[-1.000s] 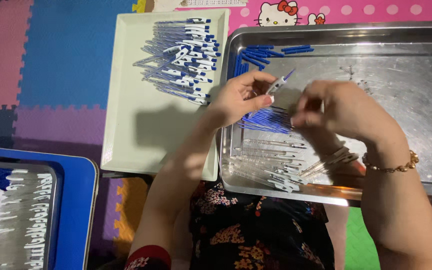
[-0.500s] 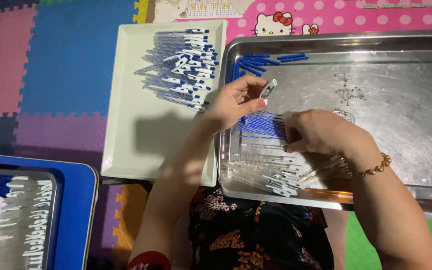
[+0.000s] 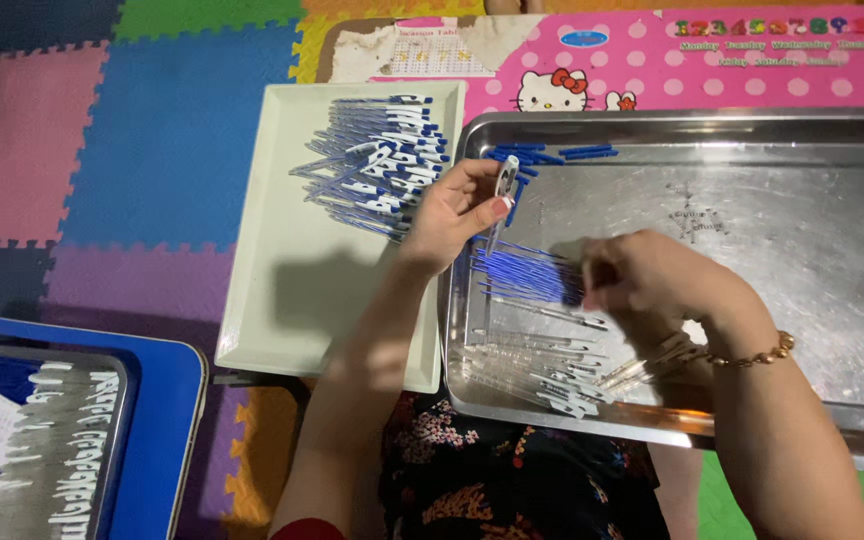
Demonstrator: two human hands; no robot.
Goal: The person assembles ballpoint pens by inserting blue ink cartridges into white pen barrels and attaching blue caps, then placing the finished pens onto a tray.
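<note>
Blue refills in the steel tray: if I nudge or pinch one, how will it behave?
The blue refills look thin and round, so probably light and apt to roll on the smooth steel tray. Likely slightly bendy. Lying bunched by the right hand, several may lift together.

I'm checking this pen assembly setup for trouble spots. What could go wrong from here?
1. The left hand holds one pen by a light fingertip grip over the steel tray; it might slip.
2. The right hand reaches into the loose blue refills; it could scatter them.
3. The finished pens lie heaped near the white tray's edge and might roll off.
</note>
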